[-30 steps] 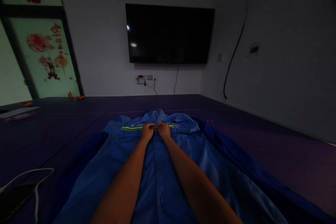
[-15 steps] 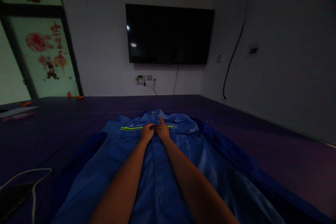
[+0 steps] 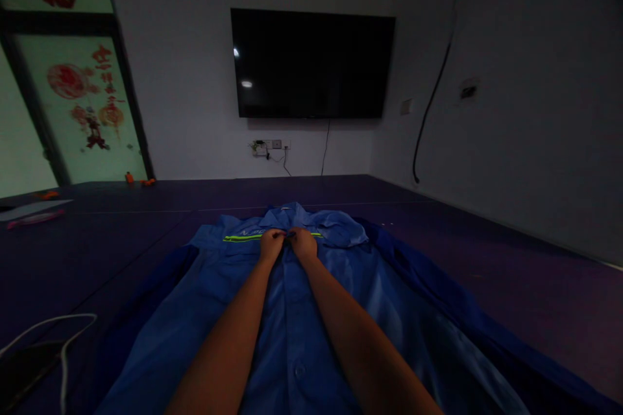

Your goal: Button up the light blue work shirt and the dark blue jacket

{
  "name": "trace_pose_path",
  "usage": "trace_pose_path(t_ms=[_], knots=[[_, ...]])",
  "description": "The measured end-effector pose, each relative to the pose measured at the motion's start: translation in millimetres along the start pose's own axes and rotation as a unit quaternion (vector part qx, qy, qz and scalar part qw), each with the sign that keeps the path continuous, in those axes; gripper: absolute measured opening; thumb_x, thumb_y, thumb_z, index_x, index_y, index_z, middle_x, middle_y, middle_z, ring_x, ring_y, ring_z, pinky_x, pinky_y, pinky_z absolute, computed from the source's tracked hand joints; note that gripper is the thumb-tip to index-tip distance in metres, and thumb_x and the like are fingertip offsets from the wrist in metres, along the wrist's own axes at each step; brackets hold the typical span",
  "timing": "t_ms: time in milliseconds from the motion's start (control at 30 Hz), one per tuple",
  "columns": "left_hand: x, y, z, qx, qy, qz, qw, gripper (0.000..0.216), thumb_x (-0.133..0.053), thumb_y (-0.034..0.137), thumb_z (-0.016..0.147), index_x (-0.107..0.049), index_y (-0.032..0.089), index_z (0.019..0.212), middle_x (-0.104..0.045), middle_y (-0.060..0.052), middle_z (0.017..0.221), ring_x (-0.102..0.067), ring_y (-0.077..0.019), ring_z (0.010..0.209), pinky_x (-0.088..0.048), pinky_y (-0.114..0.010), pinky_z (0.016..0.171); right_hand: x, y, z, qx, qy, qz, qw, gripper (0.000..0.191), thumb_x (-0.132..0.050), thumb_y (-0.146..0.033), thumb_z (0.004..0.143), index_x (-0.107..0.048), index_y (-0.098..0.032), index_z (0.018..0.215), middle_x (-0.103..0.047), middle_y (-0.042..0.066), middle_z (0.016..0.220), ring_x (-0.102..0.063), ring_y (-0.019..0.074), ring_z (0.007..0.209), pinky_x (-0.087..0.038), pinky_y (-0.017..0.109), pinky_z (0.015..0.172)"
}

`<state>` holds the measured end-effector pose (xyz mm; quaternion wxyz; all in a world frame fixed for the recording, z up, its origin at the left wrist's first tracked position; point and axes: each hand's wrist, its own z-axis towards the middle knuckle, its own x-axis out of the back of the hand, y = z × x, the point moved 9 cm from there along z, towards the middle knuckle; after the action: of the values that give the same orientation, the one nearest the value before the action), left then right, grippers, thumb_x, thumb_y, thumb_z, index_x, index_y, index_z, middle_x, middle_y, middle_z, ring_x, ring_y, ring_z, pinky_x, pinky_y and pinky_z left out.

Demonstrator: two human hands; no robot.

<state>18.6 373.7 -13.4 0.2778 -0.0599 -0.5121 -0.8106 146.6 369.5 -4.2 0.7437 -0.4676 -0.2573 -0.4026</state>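
A blue work shirt (image 3: 228, 311) lies spread front up, with its collar at the far end and its sleeves out to both sides. A yellow-green stripe runs across the chest. On the front placket at chest height, my left hand (image 3: 271, 244) pinches the cloth with its fingers closed. Right beside it my right hand (image 3: 304, 244) is closed on the placket too, fingertips close to the left ones. Whether a button sits between the fingertips is hidden. Lower down the placket a round button (image 3: 299, 371) shows.
Purple floor matting (image 3: 487, 246) surrounds the shirt. At lower left a white cable (image 3: 63, 363) lies by a dark object. Small orange things (image 3: 147, 182) sit near the door. A television (image 3: 314, 65) hangs on the wall, and a black cable (image 3: 431, 104) dangles at right.
My right hand's raised finger has folded down, and that hand has turned inward over the placket. My left hand has shifted very slightly left. The shirt lies as before.
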Motion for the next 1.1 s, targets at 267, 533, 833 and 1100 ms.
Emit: trace_pose_path(t_ms=[267, 533, 833, 1100], knots=[[3.7, 0.2, -1.6, 0.01, 0.024, 0.029, 0.999, 0.025, -0.048, 0.002, 0.067, -0.067, 0.014, 0.076, -0.068, -0.005, 0.081, -0.062, -0.0144, 0.08, -0.046, -0.025, 0.075, 1.5, 3.0, -2.3, -0.025, -0.002, 0.006, 1.0, 0.023, -0.052, -0.013, 0.074, -0.064, -0.02, 0.092, -0.066, 0.008, 0.085, -0.061, 0.0195, 0.083, -0.041, 0.024, 0.065], [0.9, 2.0, -3.3, 0.003, 0.013, 0.053, 0.999, 0.018, -0.054, 0.005, 0.066, -0.067, 0.012, 0.076, -0.068, -0.006, 0.079, -0.062, -0.0147, 0.076, -0.046, -0.025, 0.071, 0.2, 3.1, -3.6, -0.045, -0.026, -0.027, 0.998, 0.022, -0.051, -0.019, 0.076, -0.062, -0.022, 0.095, -0.065, 0.006, 0.088, -0.06, 0.0185, 0.087, -0.042, 0.024, 0.07], [0.2, 1.9, -2.6, 0.002, 0.013, 0.066, 0.998, 0.016, -0.055, 0.005, 0.066, -0.066, 0.012, 0.075, -0.067, -0.006, 0.077, -0.061, -0.0139, 0.074, -0.045, -0.023, 0.068, -1.3, 3.8, -3.4, -0.05, -0.028, -0.047, 0.997, 0.022, -0.05, -0.021, 0.078, -0.062, -0.021, 0.096, -0.065, 0.006, 0.089, -0.06, 0.0169, 0.087, -0.042, 0.023, 0.07], [0.8, 3.0, -3.3, 0.007, 0.016, 0.071, 0.997, 0.013, -0.054, 0.005, 0.066, -0.064, 0.013, 0.072, -0.066, -0.004, 0.073, -0.06, -0.0128, 0.07, -0.044, -0.021, 0.064, -1.4, 4.0, -3.4, -0.05, -0.033, -0.048, 0.997, 0.022, -0.052, -0.021, 0.077, -0.062, -0.022, 0.096, -0.066, 0.006, 0.09, -0.06, 0.0167, 0.088, -0.041, 0.022, 0.069]])
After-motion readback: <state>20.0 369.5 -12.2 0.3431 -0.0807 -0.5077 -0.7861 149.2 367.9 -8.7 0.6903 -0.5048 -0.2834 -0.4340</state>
